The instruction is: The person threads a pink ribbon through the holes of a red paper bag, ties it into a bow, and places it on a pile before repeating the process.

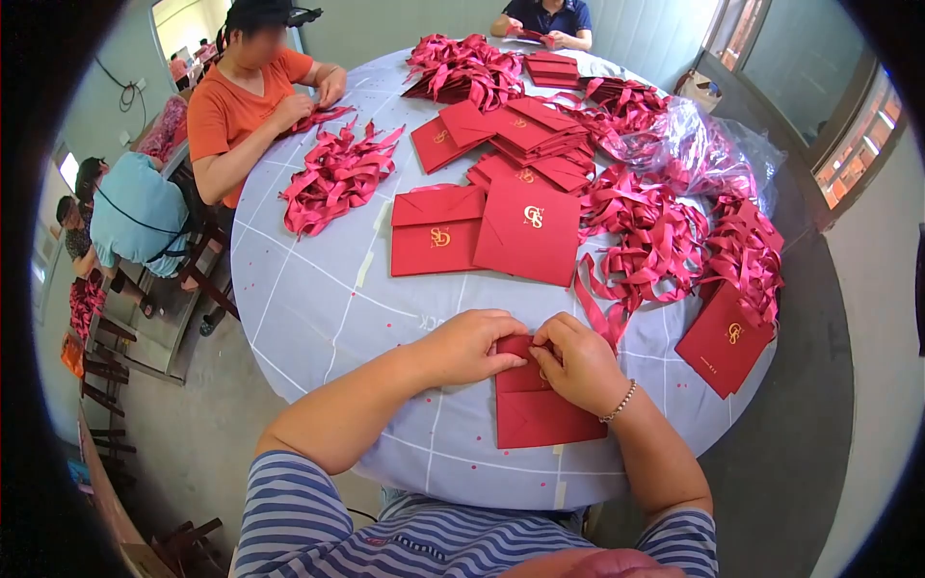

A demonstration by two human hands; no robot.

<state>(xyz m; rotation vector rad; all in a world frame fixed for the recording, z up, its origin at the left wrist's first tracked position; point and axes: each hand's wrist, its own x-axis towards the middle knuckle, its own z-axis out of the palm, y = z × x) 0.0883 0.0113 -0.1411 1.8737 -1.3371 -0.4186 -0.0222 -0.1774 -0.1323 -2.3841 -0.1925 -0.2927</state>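
A flat red paper gift bag (pixel 549 421) lies on the table in front of me, its folded flap toward my body. My left hand (pixel 472 349) pinches the bag's far edge at its left corner, thumb against the red paper. Close beside it, my right hand (pixel 580 364) has its fingertips pressed together at the same edge and covers part of a gold mark. Whether a ribbon end lies between the right fingertips is too small to tell. Just beyond my right hand, a loose pink-red ribbon (pixel 609 318) trails down from a heap of ribbons (pixel 647 236).
More red bags with gold letters (pixel 527 231) lie beyond my hands. Other ribbons (pixel 342 178) are heaped at the left, and clear plastic wrap (pixel 708 144) sits at the right. A person in orange (pixel 241 116) and another in dark blue (pixel 544 19) work around the round table (pixel 318 308).
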